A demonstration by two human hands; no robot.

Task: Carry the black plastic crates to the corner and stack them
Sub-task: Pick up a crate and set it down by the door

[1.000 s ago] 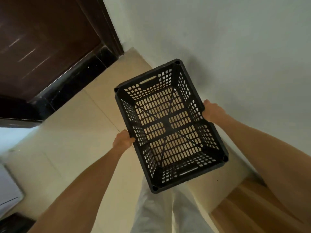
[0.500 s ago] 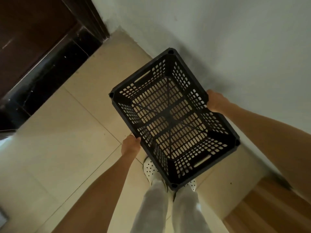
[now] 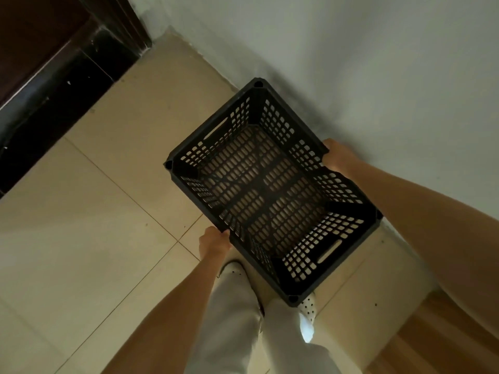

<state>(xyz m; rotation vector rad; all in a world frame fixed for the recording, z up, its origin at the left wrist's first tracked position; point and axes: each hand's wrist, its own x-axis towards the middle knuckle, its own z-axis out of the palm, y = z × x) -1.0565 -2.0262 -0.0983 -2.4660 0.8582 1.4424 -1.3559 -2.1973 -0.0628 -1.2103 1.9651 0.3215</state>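
Both hands are clamped on one black crate (image 3: 272, 190), one on each long side. The left hand (image 3: 214, 242) grips the near-left rim toward the near corner. Its knuckles face the camera and its fingers curl against the crate wall, with the tips hidden behind the rim. The right hand (image 3: 337, 156) grips the far-right rim about midway along. Only the back of this hand and the wrist show, so its fingers are hidden by the crate edge. The hands are well apart with the crate's full width between them.

The crate is open side up and turned diagonally, one corner pointing far toward the wall (image 3: 351, 63). It is held just beside the wall, above the beige tile floor (image 3: 108, 198). Tile shows through the slotted base. A handle slot is visible in each short end.

The crate's near corner covers part of the right white shoe (image 3: 307, 306), and the other shoe (image 3: 232, 267) peeks out beside the left wrist. White trousers (image 3: 237, 319) are cut off at the near edge.

A dark door (image 3: 40, 36) and a black threshold (image 3: 54, 109) are at far left, dim and hard to make out. A wooden surface (image 3: 432, 336) sits at near right, cut off by the frame. Whether the crate touches the wall cannot be told.
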